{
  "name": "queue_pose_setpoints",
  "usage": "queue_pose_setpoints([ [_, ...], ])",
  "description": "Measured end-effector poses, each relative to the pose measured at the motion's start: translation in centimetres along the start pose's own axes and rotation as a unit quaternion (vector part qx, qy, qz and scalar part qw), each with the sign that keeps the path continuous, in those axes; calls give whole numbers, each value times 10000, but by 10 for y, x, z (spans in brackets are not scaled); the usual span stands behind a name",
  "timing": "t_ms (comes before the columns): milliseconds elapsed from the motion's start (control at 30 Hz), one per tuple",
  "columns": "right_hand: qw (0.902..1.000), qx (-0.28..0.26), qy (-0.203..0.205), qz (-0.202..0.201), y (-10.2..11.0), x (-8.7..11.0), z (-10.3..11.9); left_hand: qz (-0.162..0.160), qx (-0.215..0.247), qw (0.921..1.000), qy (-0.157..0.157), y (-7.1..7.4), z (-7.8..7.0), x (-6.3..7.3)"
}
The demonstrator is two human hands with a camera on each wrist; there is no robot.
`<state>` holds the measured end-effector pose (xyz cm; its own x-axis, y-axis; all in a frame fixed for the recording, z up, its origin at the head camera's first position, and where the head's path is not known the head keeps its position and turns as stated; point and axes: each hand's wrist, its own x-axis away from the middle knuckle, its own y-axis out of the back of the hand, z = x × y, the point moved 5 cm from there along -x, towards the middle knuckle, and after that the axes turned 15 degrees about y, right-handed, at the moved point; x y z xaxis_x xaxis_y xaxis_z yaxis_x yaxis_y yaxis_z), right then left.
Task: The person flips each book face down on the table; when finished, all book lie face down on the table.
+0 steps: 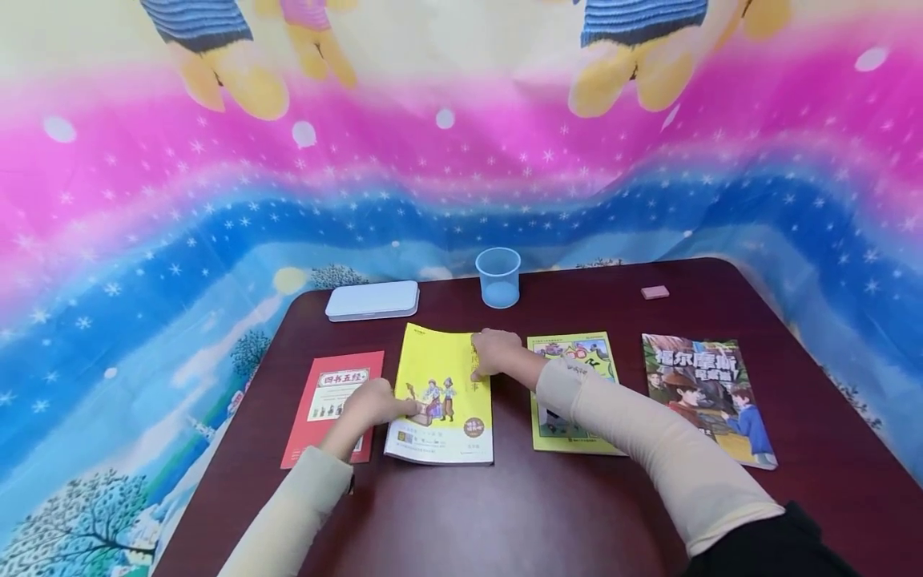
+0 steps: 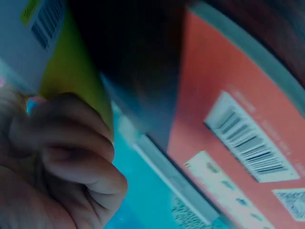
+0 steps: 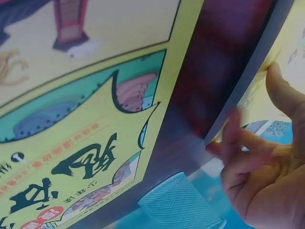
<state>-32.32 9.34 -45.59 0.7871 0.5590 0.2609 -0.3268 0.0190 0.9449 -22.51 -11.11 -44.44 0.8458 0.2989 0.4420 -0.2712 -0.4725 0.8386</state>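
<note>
A yellow book (image 1: 436, 365) with two cartoon figures on its cover lies in front of me, its top left corner slightly raised. My left hand (image 1: 371, 405) grips its left edge, thumb over the cover; in the left wrist view the fingers (image 2: 81, 148) curl at the book's side. At the upper right edge, my right hand (image 1: 497, 351) pinches the book, thumb (image 3: 281, 88) on the cover and the other fingers bent by the edge, partly blurred. A red book (image 1: 328, 365) lies left of it, partly behind my left hand. Under my right forearm is a yellow-green comic-style book (image 1: 570, 433).
A fourth book (image 1: 710, 393) with cartoon characters lies at the right. Along the back of the dark red table (image 1: 577, 513) are a white case (image 1: 372, 300), a translucent blue cup (image 1: 499, 279) and a pink eraser (image 1: 654, 292). A printed curtain hangs behind the table.
</note>
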Motion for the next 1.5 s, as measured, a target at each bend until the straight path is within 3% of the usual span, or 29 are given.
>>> queue_pose_setpoints([
  [67,9982,-578,-22,-138,-1,-2,-3,-173,174,9996,-162,3,-2,7],
  [133,9902,-1348,-74,-369,-1,-2,-6,-421,356,9978,-372,9,-6,13],
  [233,9639,-2583,-211,-617,-1,-4,-11,-845,559,9924,-701,22,-15,22],
  [333,9381,-3369,-221,-775,-3,-8,-14,-1140,738,9860,-968,32,-23,29],
  [400,9233,-3730,-201,-893,-5,-12,-14,-1161,901,9831,-1096,36,-28,33],
  [500,8976,-4280,-208,-1029,-5,-17,-11,-1007,1230,9789,-1288,38,-35,37],
  [600,8670,-4883,-272,-960,-3,-19,-7,-591,1580,9737,-1529,39,-40,41],
  [667,8513,-5168,-289,-860,-1,-20,-6,-120,1881,9656,-1789,38,-43,43],
  [800,8193,-5662,-438,-796,1,-22,-8,904,2162,9414,-2426,33,-44,47],
  [900,8041,-5848,-606,-877,2,-22,-10,1114,2251,9318,-2621,28,-43,45],
  [1000,7952,-5957,-634,-931,1,-22,-10,1034,2574,9238,-2640,27,-41,43],
  [1100,7780,-6188,-610,-895,-1,-22,-7,1076,2820,9141,-2708,26,-41,44],
  [1233,7550,-6475,-631,-827,-6,-23,-2,1085,2726,9112,-2892,26,-44,50],
  [1333,7479,-6550,-638,-868,-7,-24,0,981,2624,9117,-3007,27,-46,53],
  [1500,7470,-6568,-531,-881,-5,-27,6,1026,2674,9048,-3150,28,-48,55],
])
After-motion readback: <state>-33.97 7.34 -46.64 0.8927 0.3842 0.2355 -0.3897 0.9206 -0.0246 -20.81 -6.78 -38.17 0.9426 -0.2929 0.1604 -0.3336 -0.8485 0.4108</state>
